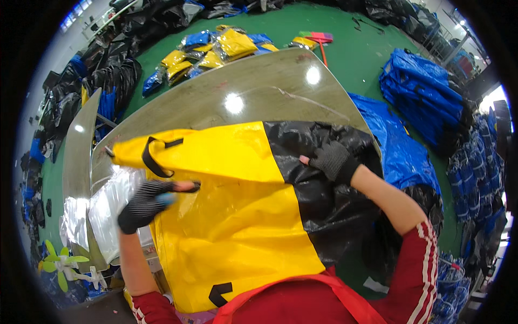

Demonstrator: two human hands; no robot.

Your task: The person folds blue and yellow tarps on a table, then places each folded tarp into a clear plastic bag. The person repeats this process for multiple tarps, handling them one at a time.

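Yellow-and-black coated-fabric piece (232,221): laid over the near part of the glossy grey-brown tabletop (199,110) and extending toward the wearer's body. The yellow section is at left, the black section at right; a seam joins them.

Right hand (332,160), in a dark textured glove with a bare fingertip: on the black section, fingers partly bent and directed left. Whether fabric is pinched beneath them cannot be told.

Left hand (148,204), in a black glove with fine pale stripes: at the left margin of the yellow section, blurred, one finger extended right. Its closure and any hold cannot be told.

A black webbing loop (150,157) is located on the upper yellow fold; a bent black strap (220,294) is located near the lower edge.

Left of the piece: clear plastic sheets (108,216). Right of the table: a blue glossy sheet (402,146). Beyond the table: yellow and blue film-wrapped packets (234,44) on the green floor (286,21).
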